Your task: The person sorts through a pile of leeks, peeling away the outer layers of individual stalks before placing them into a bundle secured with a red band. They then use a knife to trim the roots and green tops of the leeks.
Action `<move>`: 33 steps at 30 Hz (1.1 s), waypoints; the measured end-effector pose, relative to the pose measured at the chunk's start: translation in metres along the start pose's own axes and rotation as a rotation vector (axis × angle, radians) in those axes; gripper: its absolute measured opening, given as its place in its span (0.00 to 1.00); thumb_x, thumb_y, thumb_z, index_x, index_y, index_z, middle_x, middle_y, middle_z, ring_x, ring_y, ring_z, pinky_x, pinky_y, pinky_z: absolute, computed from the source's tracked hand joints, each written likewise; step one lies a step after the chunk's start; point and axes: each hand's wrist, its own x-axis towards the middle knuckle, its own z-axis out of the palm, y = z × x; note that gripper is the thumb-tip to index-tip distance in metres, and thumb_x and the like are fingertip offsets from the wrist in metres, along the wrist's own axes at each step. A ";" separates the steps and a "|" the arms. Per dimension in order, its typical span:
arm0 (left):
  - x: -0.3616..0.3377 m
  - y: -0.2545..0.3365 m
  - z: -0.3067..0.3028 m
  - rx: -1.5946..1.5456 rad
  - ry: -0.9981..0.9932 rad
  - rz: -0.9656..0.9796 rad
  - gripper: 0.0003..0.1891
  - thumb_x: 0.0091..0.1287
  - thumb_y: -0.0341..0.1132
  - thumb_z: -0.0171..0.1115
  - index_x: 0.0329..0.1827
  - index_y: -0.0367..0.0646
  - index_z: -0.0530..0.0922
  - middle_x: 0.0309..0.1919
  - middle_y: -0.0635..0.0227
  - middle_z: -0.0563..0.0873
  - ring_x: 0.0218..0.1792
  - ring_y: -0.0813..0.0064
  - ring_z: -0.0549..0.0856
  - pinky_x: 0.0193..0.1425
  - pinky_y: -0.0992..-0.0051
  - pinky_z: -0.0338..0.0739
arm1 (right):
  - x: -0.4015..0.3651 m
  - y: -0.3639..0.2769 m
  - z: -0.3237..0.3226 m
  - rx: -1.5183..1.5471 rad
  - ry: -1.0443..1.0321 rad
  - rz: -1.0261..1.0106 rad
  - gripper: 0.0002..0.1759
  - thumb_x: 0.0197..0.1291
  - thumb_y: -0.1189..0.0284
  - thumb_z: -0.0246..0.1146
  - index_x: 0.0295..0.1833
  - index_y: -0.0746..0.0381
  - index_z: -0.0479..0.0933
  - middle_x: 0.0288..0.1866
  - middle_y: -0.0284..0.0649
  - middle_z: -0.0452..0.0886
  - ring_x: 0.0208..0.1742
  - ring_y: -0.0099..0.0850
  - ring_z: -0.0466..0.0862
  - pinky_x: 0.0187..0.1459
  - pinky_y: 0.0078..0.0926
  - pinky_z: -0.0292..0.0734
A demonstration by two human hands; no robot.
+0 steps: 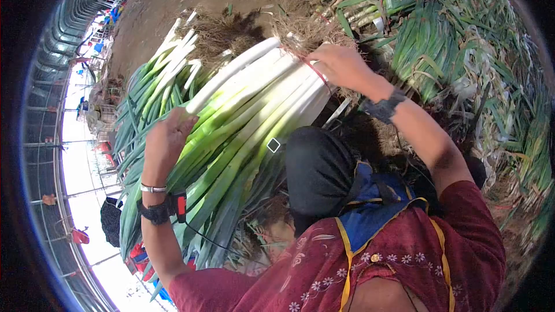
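Note:
A large bundle of leeks point(254, 104) lies in front of me, with roots at the far end and green leaves toward me. One thick white leek point(234, 72) rests along the bundle's left side. My left hand point(169, 133) is closed around that leek where its stalk turns green. At the root end, my right hand point(342, 68) has its fingers bent together on a red tie point(315, 69) that crosses the white stalks. The fingertips are partly hidden.
More leeks point(165, 69) lie to the left on bare soil point(156, 6). Leek bundles and loose leaves point(428, 46) are piled at the right. My black-covered knee point(315, 167) is close to the bundle. A netted frame wall point(52, 167) runs along the left.

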 end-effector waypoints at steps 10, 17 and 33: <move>-0.007 -0.014 0.001 -0.004 0.025 0.009 0.21 0.69 0.54 0.59 0.44 0.43 0.76 0.27 0.47 0.81 0.32 0.41 0.80 0.33 0.55 0.72 | 0.023 -0.022 0.030 -0.166 -0.031 0.330 0.24 0.59 0.59 0.64 0.52 0.66 0.73 0.48 0.49 0.80 0.53 0.52 0.79 0.56 0.45 0.74; -0.007 -0.016 0.006 0.070 0.143 -0.040 0.20 0.72 0.54 0.56 0.50 0.46 0.77 0.28 0.49 0.84 0.32 0.43 0.83 0.33 0.55 0.74 | 0.024 -0.004 0.045 -0.107 0.137 0.237 0.20 0.57 0.60 0.66 0.51 0.60 0.75 0.45 0.48 0.82 0.52 0.50 0.81 0.50 0.48 0.76; -0.004 -0.009 0.035 0.070 0.035 0.021 0.21 0.71 0.56 0.55 0.53 0.50 0.79 0.28 0.48 0.85 0.33 0.43 0.84 0.35 0.51 0.76 | 0.032 0.009 0.034 0.992 -0.118 0.427 0.34 0.55 0.83 0.60 0.70 0.76 0.61 0.51 0.52 0.80 0.42 0.30 0.84 0.42 0.27 0.79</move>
